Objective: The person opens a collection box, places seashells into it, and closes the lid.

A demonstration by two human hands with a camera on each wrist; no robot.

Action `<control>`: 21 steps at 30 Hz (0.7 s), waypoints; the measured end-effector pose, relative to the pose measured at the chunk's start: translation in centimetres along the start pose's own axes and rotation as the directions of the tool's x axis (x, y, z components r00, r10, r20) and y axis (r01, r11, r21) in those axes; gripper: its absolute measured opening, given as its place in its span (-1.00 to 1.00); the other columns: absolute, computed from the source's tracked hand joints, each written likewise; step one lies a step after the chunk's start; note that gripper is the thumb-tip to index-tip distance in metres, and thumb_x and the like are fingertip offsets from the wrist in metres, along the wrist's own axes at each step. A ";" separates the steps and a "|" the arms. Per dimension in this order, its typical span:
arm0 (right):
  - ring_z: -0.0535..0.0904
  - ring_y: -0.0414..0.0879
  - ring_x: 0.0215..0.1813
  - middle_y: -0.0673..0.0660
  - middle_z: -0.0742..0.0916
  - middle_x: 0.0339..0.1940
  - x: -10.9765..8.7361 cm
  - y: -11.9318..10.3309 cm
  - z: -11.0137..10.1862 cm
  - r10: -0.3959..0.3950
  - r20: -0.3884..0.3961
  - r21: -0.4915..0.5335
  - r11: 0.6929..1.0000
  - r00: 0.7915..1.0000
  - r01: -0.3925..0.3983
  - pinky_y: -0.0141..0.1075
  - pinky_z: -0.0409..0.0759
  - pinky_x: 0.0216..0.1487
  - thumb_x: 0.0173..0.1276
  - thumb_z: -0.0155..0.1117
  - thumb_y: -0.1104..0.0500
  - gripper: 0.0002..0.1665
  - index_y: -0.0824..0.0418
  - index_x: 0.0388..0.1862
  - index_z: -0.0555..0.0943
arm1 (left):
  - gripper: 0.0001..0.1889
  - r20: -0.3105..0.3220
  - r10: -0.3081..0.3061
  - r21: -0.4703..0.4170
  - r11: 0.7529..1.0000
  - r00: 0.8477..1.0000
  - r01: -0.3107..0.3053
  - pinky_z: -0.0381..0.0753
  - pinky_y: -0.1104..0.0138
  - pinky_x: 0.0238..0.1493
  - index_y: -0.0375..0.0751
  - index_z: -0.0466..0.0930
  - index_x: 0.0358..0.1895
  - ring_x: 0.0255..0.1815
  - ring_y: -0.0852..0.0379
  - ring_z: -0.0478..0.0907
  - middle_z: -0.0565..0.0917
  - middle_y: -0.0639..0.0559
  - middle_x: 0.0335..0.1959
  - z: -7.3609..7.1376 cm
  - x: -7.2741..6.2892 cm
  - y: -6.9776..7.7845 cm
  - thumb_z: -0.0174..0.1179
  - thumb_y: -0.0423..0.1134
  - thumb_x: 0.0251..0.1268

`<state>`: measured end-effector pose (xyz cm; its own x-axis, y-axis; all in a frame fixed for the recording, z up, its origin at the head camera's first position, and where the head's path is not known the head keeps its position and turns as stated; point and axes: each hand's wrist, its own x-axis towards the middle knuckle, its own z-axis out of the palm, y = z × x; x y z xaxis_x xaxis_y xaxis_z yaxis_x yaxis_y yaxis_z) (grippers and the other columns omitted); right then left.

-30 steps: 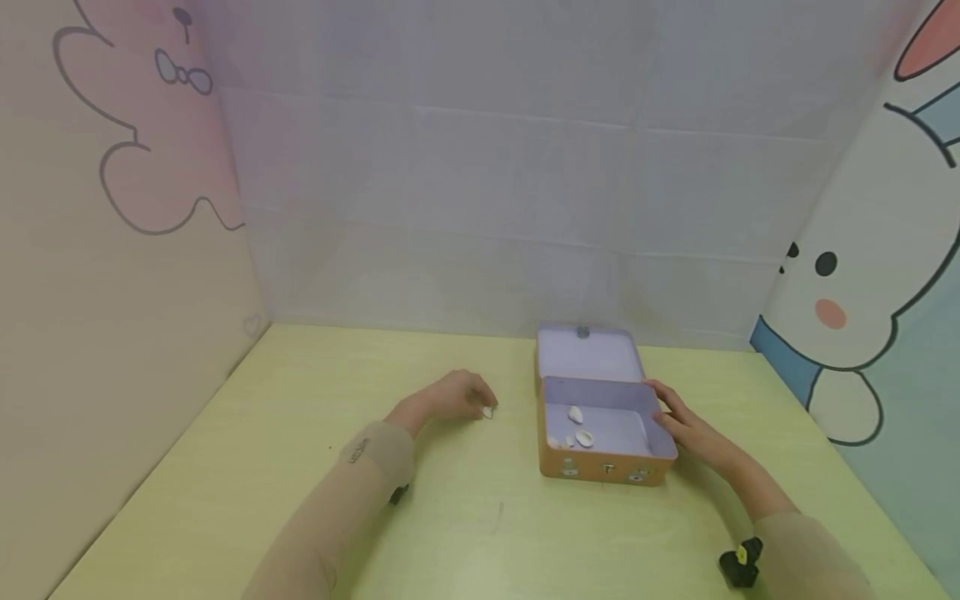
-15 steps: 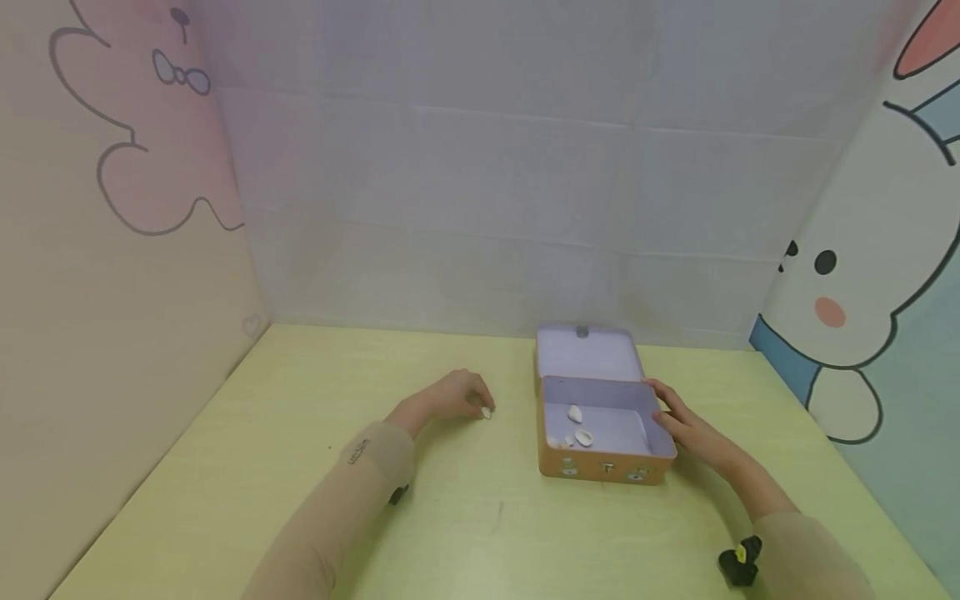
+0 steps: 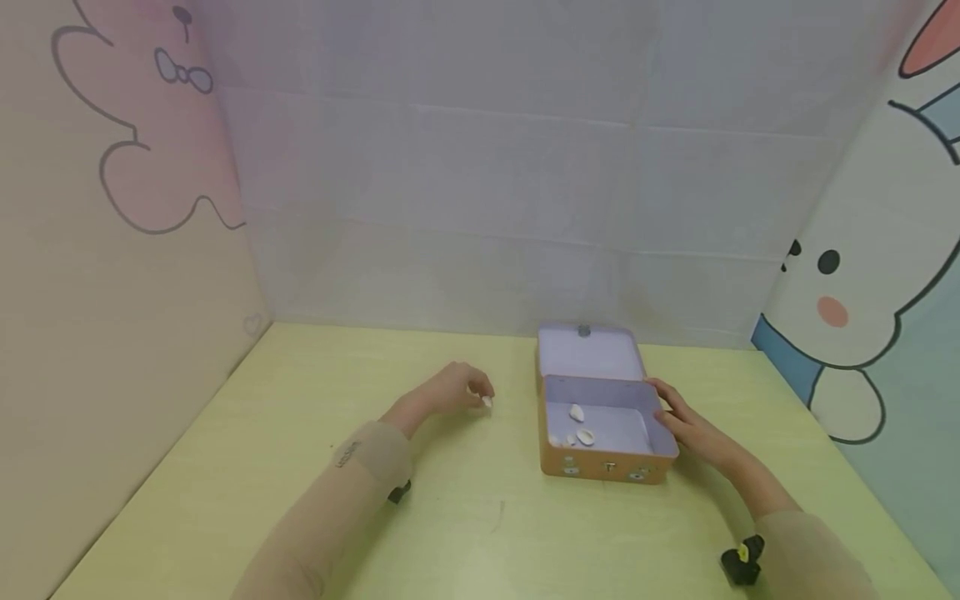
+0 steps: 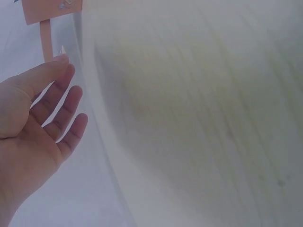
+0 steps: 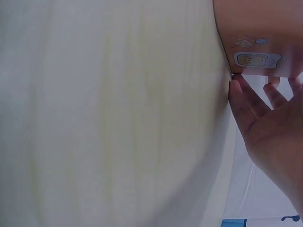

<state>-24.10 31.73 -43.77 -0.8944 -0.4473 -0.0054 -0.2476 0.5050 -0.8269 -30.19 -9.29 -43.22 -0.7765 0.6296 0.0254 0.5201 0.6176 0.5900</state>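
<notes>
My left hand [image 3: 454,389] pinches a small white seashell [image 3: 487,402] between thumb and fingertips, above the table left of the case. In the left wrist view the shell's pointed tip [image 4: 63,49] sticks out past the thumb, and the other fingers are loosely bent. An orange tin case [image 3: 603,465] with a lilac inside stands with its lid [image 3: 590,352] laid back. Inside lie a white shell [image 3: 576,412], a ring-like oval shell [image 3: 585,437] and smaller white pieces near the front left corner. My right hand [image 3: 693,433] rests its fairly straight fingers on the case's right rim.
The pale yellow table [image 3: 450,533] ends at a white sheeted back wall [image 3: 450,208]. Side panels with cartoon drawings stand left and right. Black wrist-worn devices show at both forearms, the right one [image 3: 742,562] near the table's right front.
My left hand has lifted slightly with the shell, which a second ago was down near the table surface. The right hand and the case have stayed in place.
</notes>
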 end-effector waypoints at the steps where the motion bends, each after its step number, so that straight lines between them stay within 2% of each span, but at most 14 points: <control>1: -0.17 0.55 0.40 0.50 -0.11 0.46 0.0 -0.1 0.0 0.001 -0.001 -0.001 1.000 1.000 -0.001 0.45 0.01 0.19 0.55 -0.21 0.17 -0.34 0.24 0.49 -0.18 | -0.84 -0.008 0.009 0.006 1.000 1.000 -0.009 0.53 0.23 0.03 -0.24 0.68 -0.19 -0.10 0.06 0.58 0.71 0.03 -0.21 -0.1 -0.1 0.2 0.26 -0.41 0.15; 9: -0.19 0.55 0.40 0.50 -0.12 0.46 0.0 -0.1 0.0 0.016 0.002 0.006 1.000 1.000 -0.016 0.45 0.00 0.20 0.55 -0.21 0.17 -0.33 0.23 0.49 -0.19 | -0.85 -0.094 0.003 0.032 0.999 0.996 0.000 0.55 0.21 0.02 -0.24 0.67 -0.18 -0.11 0.06 0.61 0.72 0.01 -0.22 -0.5 -0.1 0.9 0.26 -0.35 0.19; 17: -0.17 0.53 0.41 0.48 -0.12 0.47 0.0 0.3 0.1 0.028 -0.001 0.016 0.999 1.000 -0.028 0.44 -0.03 0.22 0.56 -0.22 0.15 -0.34 0.21 0.50 -0.18 | -0.85 -0.145 -0.051 0.022 0.998 0.988 0.055 0.54 0.22 0.03 -0.19 0.67 -0.17 -0.13 0.10 0.61 0.71 0.03 -0.22 -0.6 -0.3 2.5 0.27 -0.32 0.19; 21: -0.20 0.54 0.41 0.47 -0.13 0.48 0.0 0.2 0.0 0.034 -0.001 0.010 0.999 0.999 -0.034 0.45 -0.02 0.21 0.56 -0.22 0.15 -0.34 0.20 0.50 -0.19 | -0.83 -0.192 -0.037 0.024 0.999 0.981 0.042 0.52 0.18 0.05 -0.21 0.67 -0.15 -0.12 0.03 0.61 0.71 0.02 -0.23 -0.7 -0.4 3.4 0.27 -0.31 0.19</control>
<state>-24.16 31.78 -43.92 -0.9026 -0.4292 -0.0326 -0.2137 0.5126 -0.8316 -28.31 -7.77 -40.62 -0.8489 0.5044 0.1580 0.4952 0.6544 0.5714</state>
